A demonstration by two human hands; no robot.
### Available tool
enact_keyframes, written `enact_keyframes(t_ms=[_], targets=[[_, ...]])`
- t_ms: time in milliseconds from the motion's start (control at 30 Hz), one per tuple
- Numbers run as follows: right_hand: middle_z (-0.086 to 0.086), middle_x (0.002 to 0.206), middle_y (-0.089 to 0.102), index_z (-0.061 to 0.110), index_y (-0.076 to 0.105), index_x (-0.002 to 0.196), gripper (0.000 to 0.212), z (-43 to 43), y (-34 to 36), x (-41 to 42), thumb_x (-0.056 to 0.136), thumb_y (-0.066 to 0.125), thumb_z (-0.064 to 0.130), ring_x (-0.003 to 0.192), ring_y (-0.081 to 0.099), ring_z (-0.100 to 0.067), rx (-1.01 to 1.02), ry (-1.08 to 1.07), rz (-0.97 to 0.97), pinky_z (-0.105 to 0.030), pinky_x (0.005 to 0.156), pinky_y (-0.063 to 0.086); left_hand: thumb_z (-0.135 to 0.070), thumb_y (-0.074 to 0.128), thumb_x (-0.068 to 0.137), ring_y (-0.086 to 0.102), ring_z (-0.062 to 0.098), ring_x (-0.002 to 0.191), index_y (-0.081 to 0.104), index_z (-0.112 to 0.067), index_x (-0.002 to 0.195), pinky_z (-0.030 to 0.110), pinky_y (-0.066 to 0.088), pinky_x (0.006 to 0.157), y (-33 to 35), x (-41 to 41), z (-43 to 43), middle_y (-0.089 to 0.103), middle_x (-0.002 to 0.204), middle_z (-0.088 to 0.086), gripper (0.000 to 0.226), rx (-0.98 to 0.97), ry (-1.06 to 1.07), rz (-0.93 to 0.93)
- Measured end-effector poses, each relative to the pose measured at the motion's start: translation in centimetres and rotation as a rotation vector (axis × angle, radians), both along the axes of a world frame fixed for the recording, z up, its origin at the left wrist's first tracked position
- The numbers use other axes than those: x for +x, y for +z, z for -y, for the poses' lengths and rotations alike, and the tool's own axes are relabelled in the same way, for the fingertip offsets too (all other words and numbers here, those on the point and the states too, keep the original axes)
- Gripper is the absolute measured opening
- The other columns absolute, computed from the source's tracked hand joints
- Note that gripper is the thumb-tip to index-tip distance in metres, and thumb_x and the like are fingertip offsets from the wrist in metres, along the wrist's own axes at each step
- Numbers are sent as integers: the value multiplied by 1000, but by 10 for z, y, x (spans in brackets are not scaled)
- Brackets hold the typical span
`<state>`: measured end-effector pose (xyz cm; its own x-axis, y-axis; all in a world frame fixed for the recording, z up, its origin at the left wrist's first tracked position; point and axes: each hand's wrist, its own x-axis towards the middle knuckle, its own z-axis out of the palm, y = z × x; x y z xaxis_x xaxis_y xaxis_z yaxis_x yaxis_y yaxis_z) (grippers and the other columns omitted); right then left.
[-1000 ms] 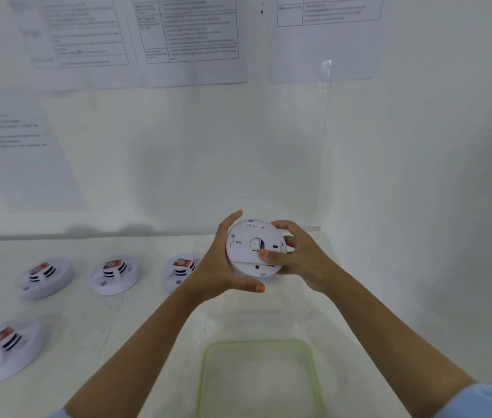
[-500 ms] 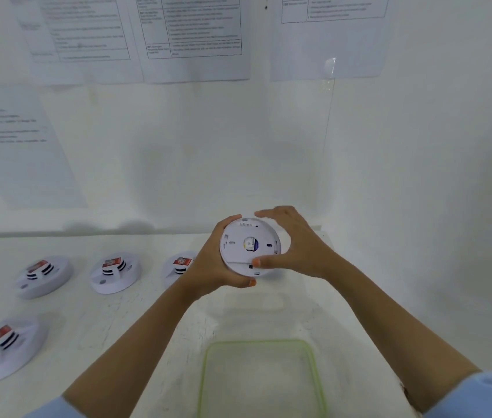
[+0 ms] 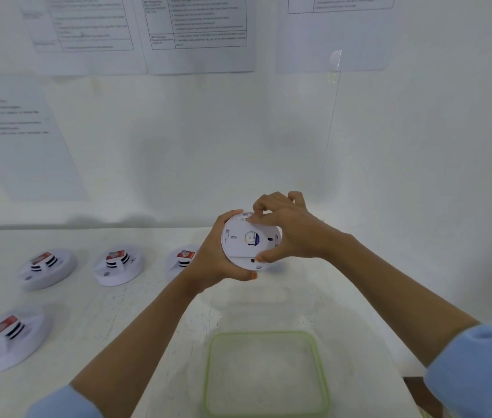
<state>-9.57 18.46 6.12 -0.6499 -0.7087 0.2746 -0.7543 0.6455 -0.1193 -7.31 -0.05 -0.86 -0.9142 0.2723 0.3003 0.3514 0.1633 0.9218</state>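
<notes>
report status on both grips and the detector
Left grip holds round white plastic smoke detector, back facing camera. Right grip pinches its rim top and bottom. Nothing blocking.

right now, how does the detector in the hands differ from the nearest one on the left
The held detector is lifted, gripped by the left hand and right hand; the near-left detector lies untouched on the table. The held detector shows its flat back; the near-left detector shows a raised front with a red label. Both are round, white.

White round smoke detector (image 3: 249,241), flat back turned toward me, tilted upright between my hands: gripped by my left hand (image 3: 211,260) at its left rim, pinched by my right hand (image 3: 290,233) top and bottom.
</notes>
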Motion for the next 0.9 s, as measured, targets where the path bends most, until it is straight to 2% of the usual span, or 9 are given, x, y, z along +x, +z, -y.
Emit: enact_keyframes(t_ms=[200, 333, 467, 600, 733, 900], targets=[[3, 109, 42, 14, 62, 108, 60, 8, 3, -5, 63, 58, 53, 105, 37, -13, 70, 44, -17, -22, 85, 12, 7, 77, 48, 56, -3, 103, 34, -20, 127, 17, 51, 76, -2, -3, 4, 49, 122, -2, 94, 42, -2, 8], [-1, 111, 44, 12, 60, 111, 53, 11, 0, -7, 71, 70, 45, 101, 40, -16, 119, 41, -27, -24, 90, 18, 9, 75, 48, 56, -4, 102, 33, -20, 127, 17, 51, 76, -5, -6, 5, 48, 122, -3, 93, 34, -17, 18], [0, 105, 45, 12, 52, 119, 59, 17, -2, -6, 72, 71, 42, 88, 39, -14, 163, 10, 18, -21, 77, 25, 11, 74, 48, 56, -5, 101, 30, -14, 131, 17, 51, 75, -6, -9, 8, 48, 121, -2, 97, 18, -20, 29], [-3, 99, 48, 9, 54, 115, 61, 24, 0, -4, 67, 74, 41, 86, 49, -19, 188, -16, 38, -26, 71, 43, 11, 74, 47, 56, -7, 99, 28, -12, 132, 15, 50, 74, -6, -9, 9, 47, 121, -2, 99, 10, -28, 31], [-4, 94, 47, 5, 55, 109, 61, 27, 0, -4, 64, 75, 41, 81, 46, -19, 217, -6, -22, -22, 67, 37, -8, 82, 41, 56, 4, 106, 29, -15, 132, 23, 52, 78, -6, -10, 12, 47, 124, 1, 106, 2, -44, 37], [-1, 90, 41, 3, 56, 108, 60, 27, 1, -5, 64, 75, 41, 79, 43, -17, 224, -3, -51, -20, 66, 30, -10, 81, 41, 54, 10, 109, 28, -14, 135, 27, 53, 80, -5, -9, 11, 46, 126, 3, 108, 24, -49, 53]])
